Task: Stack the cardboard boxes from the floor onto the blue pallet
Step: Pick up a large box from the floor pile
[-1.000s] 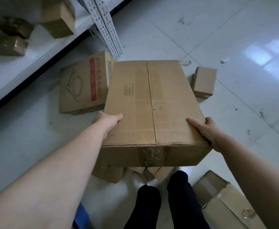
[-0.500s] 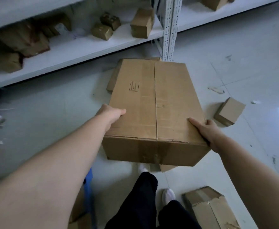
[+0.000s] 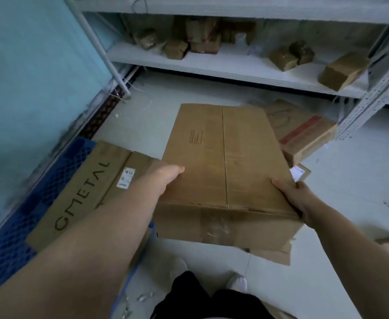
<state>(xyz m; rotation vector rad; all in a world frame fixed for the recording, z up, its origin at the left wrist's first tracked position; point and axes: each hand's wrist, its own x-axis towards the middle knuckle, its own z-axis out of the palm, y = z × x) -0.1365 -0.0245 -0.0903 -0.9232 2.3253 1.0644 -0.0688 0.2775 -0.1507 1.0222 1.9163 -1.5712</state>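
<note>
I carry a large brown cardboard box (image 3: 223, 162) in the air in front of me. My left hand (image 3: 168, 174) grips its left edge, thumb over the top. My right hand (image 3: 292, 196) grips its right near corner, thumb lying on the top face. The blue pallet (image 3: 34, 199) lies on the floor at the lower left, along a pale blue wall. A flat box printed "GMETAL" (image 3: 85, 192) rests on the pallet, partly hidden by my left forearm. The carried box hangs just right of the pallet.
A box with a red stripe (image 3: 304, 132) lies on the floor behind the carried one, with a small box (image 3: 300, 172) beside it. White metal shelving (image 3: 235, 65) with several small packages runs across the back. My legs and shoes (image 3: 235, 282) show below.
I have turned left with the box held in both hands. The blue pallet and the GMETAL box have come into view at the left; the shelving now spans the back.
</note>
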